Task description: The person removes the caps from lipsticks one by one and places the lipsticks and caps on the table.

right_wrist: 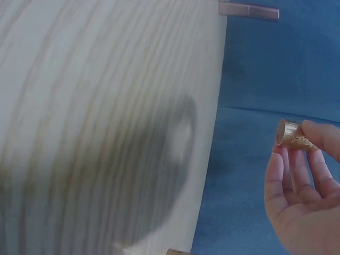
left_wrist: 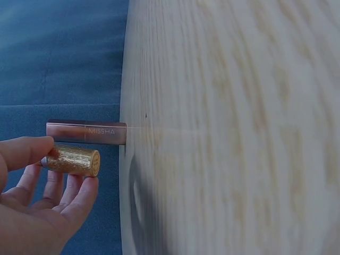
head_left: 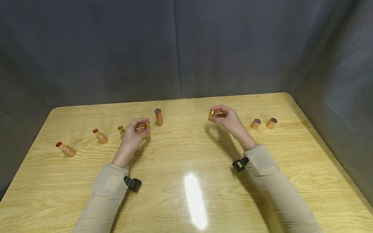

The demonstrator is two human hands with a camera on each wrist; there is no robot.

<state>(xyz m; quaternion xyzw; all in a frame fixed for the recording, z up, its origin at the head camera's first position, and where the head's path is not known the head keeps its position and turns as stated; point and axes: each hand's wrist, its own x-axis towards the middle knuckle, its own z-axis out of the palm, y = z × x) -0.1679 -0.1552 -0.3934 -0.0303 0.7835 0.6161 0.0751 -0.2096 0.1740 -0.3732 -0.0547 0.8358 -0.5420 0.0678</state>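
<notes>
Left of centre, my left hand [head_left: 134, 136] pinches a gold lipstick tube [left_wrist: 74, 160] between thumb and fingers, upright and just above the table. Its lower body has a crinkled gold surface; the fingers partly hide its upper end. My right hand [head_left: 228, 120] holds a short gold lipstick cap [right_wrist: 293, 135] by the thumb and fingertips, raised over the table with its rim showing in the right wrist view. Beside the left hand stands a closed copper lipstick [head_left: 159, 117], marked MISSHA in the left wrist view. Another gold lipstick [head_left: 120, 129] stands partly behind the left hand.
Two uncapped copper lipsticks with red tips, one nearer [head_left: 67, 149] and one farther [head_left: 100, 136], stand at the left. Two copper caps, a left one [head_left: 255, 124] and a right one [head_left: 271, 123], stand at the right. Grey curtains [head_left: 233, 48] border the wooden table [head_left: 163, 194].
</notes>
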